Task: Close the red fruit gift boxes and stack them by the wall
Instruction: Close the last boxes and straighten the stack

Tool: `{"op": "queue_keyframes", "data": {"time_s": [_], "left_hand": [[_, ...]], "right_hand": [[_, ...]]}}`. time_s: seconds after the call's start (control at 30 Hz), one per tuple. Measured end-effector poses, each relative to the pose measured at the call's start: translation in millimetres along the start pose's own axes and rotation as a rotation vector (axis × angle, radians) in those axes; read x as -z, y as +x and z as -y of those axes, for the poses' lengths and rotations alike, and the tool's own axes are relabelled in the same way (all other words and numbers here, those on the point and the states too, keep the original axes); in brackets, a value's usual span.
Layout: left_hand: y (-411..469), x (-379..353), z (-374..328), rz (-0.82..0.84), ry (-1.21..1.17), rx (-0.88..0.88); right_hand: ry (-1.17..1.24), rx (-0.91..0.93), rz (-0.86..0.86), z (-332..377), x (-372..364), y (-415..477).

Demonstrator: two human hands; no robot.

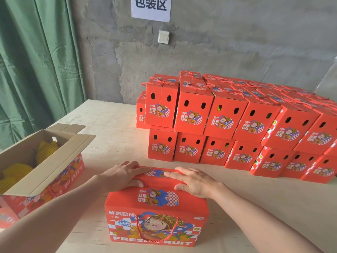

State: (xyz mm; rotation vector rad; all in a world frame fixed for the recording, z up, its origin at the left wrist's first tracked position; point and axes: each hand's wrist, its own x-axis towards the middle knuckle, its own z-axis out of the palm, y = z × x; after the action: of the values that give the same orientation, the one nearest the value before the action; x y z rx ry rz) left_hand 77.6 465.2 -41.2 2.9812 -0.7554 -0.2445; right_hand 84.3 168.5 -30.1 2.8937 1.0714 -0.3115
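A red fruit gift box (156, 212) with a cartoon figure and a red rope handle stands on the table in front of me. Its top flaps are folded down. My left hand (124, 175) lies flat on the left part of the lid, fingers straight and thumb over the near flap's edge. My right hand (193, 180) presses flat on the right part of the lid in the same way. Against the wall at the right stands a two-layer stack of closed red gift boxes (237, 125) with rope handles on top.
At the left an open carton (45, 170) with raised flaps holds several fruits in yellow foam nets (45, 150). The pale wooden table (113, 125) runs to a grey concrete wall with a paper sign (151, 8) and a light switch. A green curtain (36, 61) hangs at the left.
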Motion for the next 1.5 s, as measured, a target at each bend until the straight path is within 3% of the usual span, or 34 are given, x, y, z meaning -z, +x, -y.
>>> {"op": "queue_keyframes", "data": {"time_s": [0.23, 0.37, 0.57, 0.7, 0.9, 1.1, 1.3, 1.5], "left_hand": [[-15.9, -9.2, 20.8, -0.008, -0.336, 0.092], [-11.5, -7.2, 18.9, 0.040, -0.289, 0.076], [-14.1, -9.7, 17.0, -0.060, -0.211, 0.066], [-11.9, -7.1, 18.7, 0.014, -0.193, 0.079], [-16.0, -0.2, 15.2, 0.075, -0.171, 0.040], [-16.6, 1.2, 12.9, 0.072, -0.076, 0.017], [-10.7, 9.7, 12.1, 0.161, 0.080, 0.032], [12.4, 2.3, -27.5, -0.006, 0.007, 0.057]], "right_hand": [[0.234, -0.053, -0.063, -22.6, -18.9, -32.6], [0.264, -0.069, -0.009, -27.6, -13.9, -39.4], [0.368, -0.074, -0.122, -21.3, -17.8, -36.8], [0.418, -0.073, -0.121, -20.1, -19.5, -36.2], [0.382, -0.117, -0.159, -14.9, -17.1, -34.8], [0.098, -0.218, -0.030, -2.2, -7.2, -20.6], [0.111, -0.203, -0.076, 5.3, -10.7, -14.7], [0.084, -0.162, -0.151, 5.5, -12.6, -14.1]]}}
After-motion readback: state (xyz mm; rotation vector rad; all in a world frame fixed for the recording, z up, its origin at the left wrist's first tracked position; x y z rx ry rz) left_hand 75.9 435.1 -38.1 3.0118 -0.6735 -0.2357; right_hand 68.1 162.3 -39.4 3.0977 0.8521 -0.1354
